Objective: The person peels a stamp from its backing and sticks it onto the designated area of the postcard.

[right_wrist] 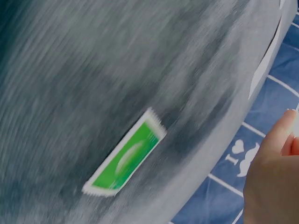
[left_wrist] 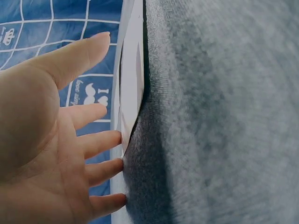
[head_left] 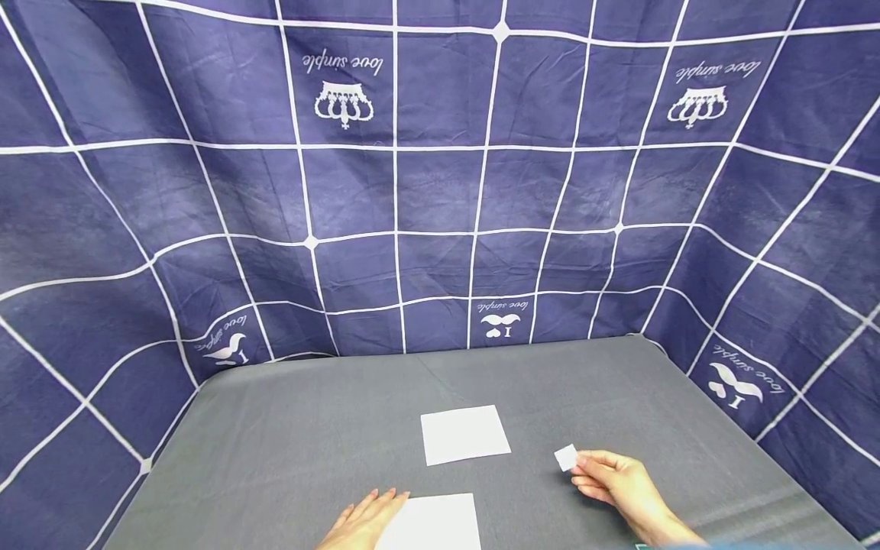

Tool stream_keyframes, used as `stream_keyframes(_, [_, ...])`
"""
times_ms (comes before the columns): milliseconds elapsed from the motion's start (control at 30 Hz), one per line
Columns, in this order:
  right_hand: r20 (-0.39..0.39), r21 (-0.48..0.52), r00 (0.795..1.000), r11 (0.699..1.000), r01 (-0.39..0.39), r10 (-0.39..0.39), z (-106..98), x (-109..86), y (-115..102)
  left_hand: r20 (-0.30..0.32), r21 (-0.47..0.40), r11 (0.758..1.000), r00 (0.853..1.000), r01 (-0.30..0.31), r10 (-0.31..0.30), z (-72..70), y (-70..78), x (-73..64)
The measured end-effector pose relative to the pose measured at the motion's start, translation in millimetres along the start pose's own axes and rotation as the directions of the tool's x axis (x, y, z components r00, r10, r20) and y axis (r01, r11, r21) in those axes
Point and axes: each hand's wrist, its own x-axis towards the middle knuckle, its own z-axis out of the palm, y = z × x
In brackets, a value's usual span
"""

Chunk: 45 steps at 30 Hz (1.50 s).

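Observation:
My right hand pinches a small white square by its edge, between thumb and fingers, over the right part of the grey table. In the right wrist view only part of that hand shows, at the right edge. My left hand, fingers straight, lies at the left edge of the nearer white sheet, whose near part runs out of the head view. The left wrist view shows the palm and spread fingertips close to a sheet's edge. A second white sheet lies flat farther back.
A green and white packet lies on the grey cloth of the table, seen in the right wrist view. Dark blue curtains with a white grid stand behind the table and along both sides.

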Motion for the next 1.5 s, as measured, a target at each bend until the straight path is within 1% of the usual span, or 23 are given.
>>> stream_keyframes(100, [0.096,0.135,0.995,0.99,-0.044,0.031,2,-1.3,1,-0.029,-0.029,1.0,1.0,-0.013,0.012,-1.3,0.1,-1.2])
stream_keyframes(200, [0.173,0.229,0.984,0.969,-0.088,0.049,5,-1.5,2,-0.049,-0.05,0.999,0.999,-0.023,0.02,-2.6,0.3,-1.6])
stream_keyframes(267, [0.211,0.263,0.976,0.958,-0.111,0.056,7,-1.2,3,-0.056,-0.059,0.998,0.998,-0.023,0.019,-3.2,0.2,-1.8])
stream_keyframes(367, [0.252,0.275,0.965,0.95,-0.146,0.075,11,-0.8,4,-0.06,-0.059,0.998,0.998,-0.017,0.013,-3.8,0.3,-2.4])
stream_keyframes(467, [0.272,0.272,0.958,0.948,-0.168,0.092,15,-0.7,6,-0.102,-0.078,0.996,0.995,-0.031,0.022,-3.3,0.8,-4.1])
stream_keyframes(567, [0.273,0.265,0.956,0.947,-0.181,0.107,20,-1.1,6,-0.191,-0.071,0.994,0.979,-0.087,0.072,-1.8,1.9,-5.8])
stream_keyframes(700, [0.264,0.265,0.958,0.946,-0.188,0.116,28,-0.6,7,-0.317,0.028,0.987,0.935,-0.16,0.161,0.9,4.9,-5.9])
stream_keyframes(767, [0.262,0.272,0.958,0.943,-0.192,0.119,32,0.1,7,-0.34,0.043,0.984,0.924,-0.173,0.177,1.4,7.9,-5.2])
stream_keyframes(867, [0.271,0.282,0.955,0.939,-0.198,0.121,38,1.0,7,-0.324,-0.042,0.987,0.937,-0.153,0.131,0.3,14.2,-3.6])
stream_keyframes(933, [0.279,0.29,0.952,0.935,-0.205,0.123,42,1.8,7,-0.306,-0.128,0.983,0.948,-0.134,0.089,-1.3,18.2,-1.8])
stream_keyframes(967, [0.283,0.292,0.951,0.933,-0.208,0.123,45,2.2,7,-0.307,-0.157,0.98,0.949,-0.125,0.071,-2.1,20.0,-0.9])
stream_keyframes(1033, [0.286,0.297,0.95,0.931,-0.214,0.127,50,2.6,7,-0.325,-0.231,0.962,0.944,-0.146,0.065,-3.2,22.4,1.7])
stream_keyframes(1067, [0.286,0.299,0.949,0.929,-0.218,0.131,53,2.7,8,-0.326,-0.294,0.942,0.943,-0.163,0.061,-3.5,23.1,2.9])
stream_keyframes(1100, [0.287,0.296,0.949,0.93,-0.219,0.132,55,2.7,8,-0.325,-0.375,0.907,0.944,-0.192,0.066,-3.9,23.7,4.1])
stream_keyframes(1133, [0.287,0.295,0.949,0.93,-0.219,0.132,58,2.6,8,-0.317,-0.463,0.858,0.946,-0.22,0.071,-4.4,24.0,5.0])
stream_keyframes(1167, [0.286,0.294,0.949,0.93,-0.22,0.134,60,2.4,8,-0.299,-0.556,0.799,0.952,-0.229,0.065,-4.9,24.6,5.3])
stream_keyframes(1200, [0.286,0.293,0.949,0.931,-0.219,0.134,63,2.2,8,-0.269,-0.65,0.726,0.961,-0.226,0.059,-5.5,24.8,5.6])
stream_keyframes(1267, [0.288,0.289,0.948,0.932,-0.219,0.134,68,2.0,8,-0.191,-0.8,0.575,0.981,-0.174,0.032,-7.0,26.0,4.9])
stream_keyframes(1300, [0.291,0.288,0.948,0.933,-0.217,0.131,71,1.8,8,-0.153,-0.847,0.514,0.988,-0.139,0.015,-7.7,26.9,4.4])
stream_keyframes(1333, [0.293,0.293,0.947,0.931,-0.22,0.131,73,1.9,8,-0.116,-0.878,0.468,0.993,-0.1,-0.004,-8.5,27.8,3.9])
stream_keyframes(1367, [0.296,0.294,0.946,0.929,-0.223,0.133,76,1.9,8,-0.085,-0.898,0.435,0.996,-0.065,-0.028,-9.1,29.0,3.4])
stream_keyframes(1433, [0.301,0.296,0.944,0.928,-0.226,0.134,82,1.9,8,-0.054,-0.92,0.39,0.997,-0.027,-0.056,-10.0,32.2,3.4])
stream_keyframes(1500, [0.298,0.291,0.945,0.929,-0.228,0.138,87,1.5,8,-0.042,-0.923,0.386,0.996,-0.007,-0.083,-9.6,35.3,4.6])
